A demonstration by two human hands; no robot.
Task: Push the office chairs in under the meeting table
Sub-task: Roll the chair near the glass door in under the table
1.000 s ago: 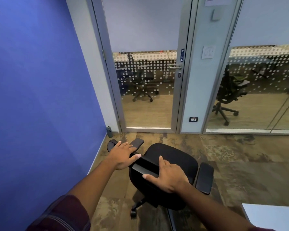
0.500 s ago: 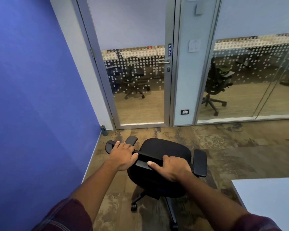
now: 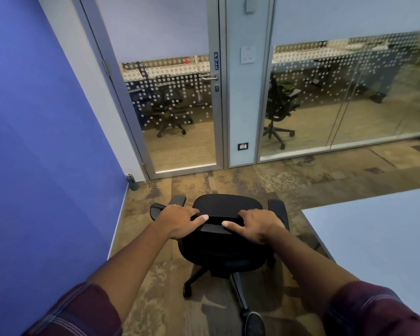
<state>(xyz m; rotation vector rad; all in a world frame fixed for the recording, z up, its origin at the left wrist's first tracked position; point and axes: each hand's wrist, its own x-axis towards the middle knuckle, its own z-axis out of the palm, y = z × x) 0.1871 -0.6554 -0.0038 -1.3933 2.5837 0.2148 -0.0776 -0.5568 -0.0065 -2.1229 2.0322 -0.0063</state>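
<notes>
We have both hands on the top edge of the black swivel office chair (image 3: 224, 209) with its padded seat, two armrests and castor base. Our left hand (image 3: 178, 220) is closed over the left end of the backrest's top bar, thumb stretched along the near side of it, fingers wrapped over the far side. Our right hand (image 3: 258, 225) grips the right end of the same bar in the same way, thumb pointing inward toward the other thumb. Both forearms reach forward from rolled dark plaid sleeves (image 3: 371, 311)

The chair stands on the mottled brown carpet floor (image 3: 252, 180), its back toward us and its seat facing the glass wall. It sits just left of the pale white meeting table (image 3: 378, 238), whose corner shows at the right; the right armrest (image 3: 278, 209) is near the table's edge, and we cannot tell whether they touch. No part of the chair is under the table top

To our left runs a blue painted wall (image 3: 39, 141). Ahead is a metal-framed glass door (image 3: 177, 105) with a dotted frosting band, a lever handle and a small PULL label. A small grey bottle (image 3: 131, 181) stands on the floor in the corner beside the door. Through the glass, two more dark office chairs are visible in the next room. The tip of a dark shoe (image 3: 255, 323) shows at the bottom edge, beside one chair leg
</notes>
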